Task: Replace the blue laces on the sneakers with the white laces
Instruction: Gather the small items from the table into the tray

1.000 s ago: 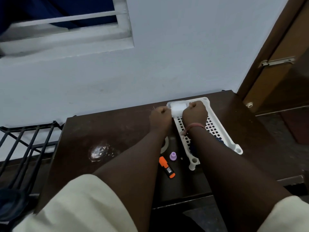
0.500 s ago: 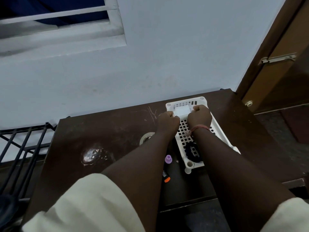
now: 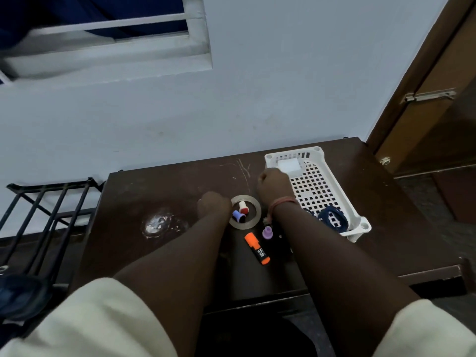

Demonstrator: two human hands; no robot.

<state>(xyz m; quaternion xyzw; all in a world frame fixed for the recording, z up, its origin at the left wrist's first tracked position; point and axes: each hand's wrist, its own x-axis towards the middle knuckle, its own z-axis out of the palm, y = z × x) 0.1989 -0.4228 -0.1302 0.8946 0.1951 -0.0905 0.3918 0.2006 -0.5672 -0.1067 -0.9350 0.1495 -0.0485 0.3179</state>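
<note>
Blue laces point(image 3: 332, 219) — inside white basket point(image 3: 358, 222)

table point(image 3: 159, 191): dark brown
basket point(image 3: 332, 191): white, perforated grid
block point(image 3: 289, 166) in basket: white
coil point(image 3: 333, 219) in basket: dark blue
marker point(image 3: 256, 248): orange and black
cap point(image 3: 268, 232): purple
sleeves point(image 3: 98, 320): cream

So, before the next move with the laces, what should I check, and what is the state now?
1. Sneakers in view: not ok, none visible on the table.
2. White laces found: cannot tell; only a white block lies in the basket.
3. Blue coil in the basket, maybe laces: cannot tell.
4. Left hand free: cannot tell, fingers curled, hidden.
5. Right hand free: cannot tell.
6. Clutter near hands: not ok, tape ring, orange marker.
</note>
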